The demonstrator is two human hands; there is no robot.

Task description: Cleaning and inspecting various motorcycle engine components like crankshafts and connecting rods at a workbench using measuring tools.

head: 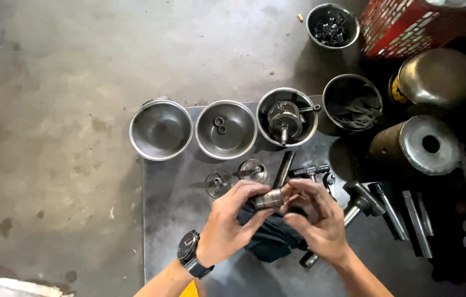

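My left hand [232, 220], with a black wristwatch [189, 253] on the wrist, grips a short metal cylinder [269, 198] together with a dark cloth [271, 237] that hangs below it. My right hand [314, 214] closes on the cylinder's right end, fingers curled over it. Both hands work above a grey metal plate [178, 209] lying on the concrete floor. Just beyond the hands lie two small metal discs with stems [221, 182], [253, 170] and a dark metal rod [284, 169].
A row of steel bowls stands at the plate's far edge: an empty one [161, 130], one with two small rings [226, 129], one holding a metal assembly [287, 117], one with a rag [352, 103]. Metal tools [387, 206], cylinders [417, 144] and a red crate [414, 25] crowd the right.
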